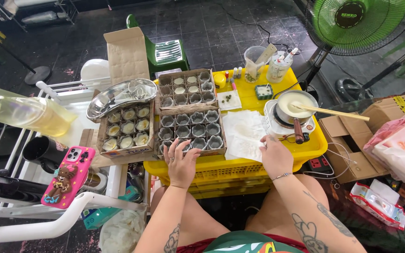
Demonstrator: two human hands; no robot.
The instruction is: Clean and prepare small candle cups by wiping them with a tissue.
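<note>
The cardboard tray of small grey fluted moulds [191,129] sits on top of the yellow crate [240,164], straight ahead of the person's knees, and its cups look empty; a second tray of grey moulds [186,88] behind it and a third tray [126,127] to the left hold cups already filled with pale wax. By the look of it, the step in hand is the pause between fillings: the near tray waits while the small pot of creamy wax [292,107] sits on its white warmer with a wooden stick [336,112] across it. A next move would call for a steady pour into narrow cups packed close together, without dripping on the cardboard. The left hand [181,161] lies palm down on the tray's near edge, fingers loosely spread, gripping nothing. The right hand [275,154] rests on the white paper sheet [244,133] beside the warmer, fingers gently curled and together, holding nothing; both forearms reach forward from the lap.
</note>
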